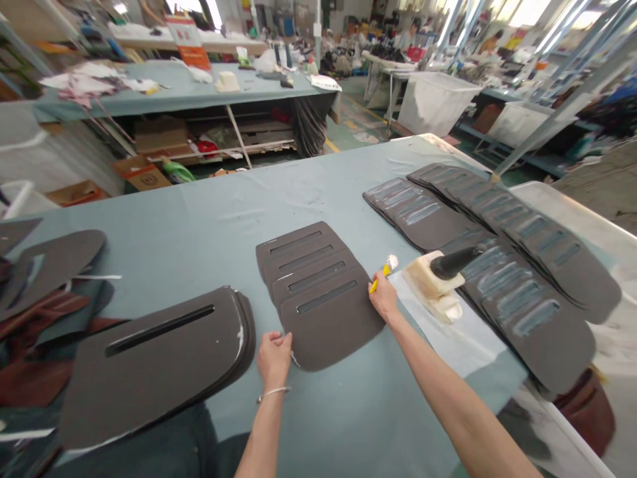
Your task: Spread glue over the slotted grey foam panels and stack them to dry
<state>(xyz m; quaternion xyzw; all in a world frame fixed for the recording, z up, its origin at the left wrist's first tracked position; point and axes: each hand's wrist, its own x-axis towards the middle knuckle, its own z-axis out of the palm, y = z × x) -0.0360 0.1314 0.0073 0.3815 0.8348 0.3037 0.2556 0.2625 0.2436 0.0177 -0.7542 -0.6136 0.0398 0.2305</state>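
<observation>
Head view, frame centre: left hand (275,358) pinches slotted panels (332,320) at lower left; right hand (383,297) grips yellow brush (387,269) at right edge.

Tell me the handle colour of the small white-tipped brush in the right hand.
Yellow; the brush's slim handle shows best in the head view.

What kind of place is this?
It looks like a workshop or small factory, though I can't be sure. There are lots of matching dark pieces, long worktables and big white bins.
</observation>
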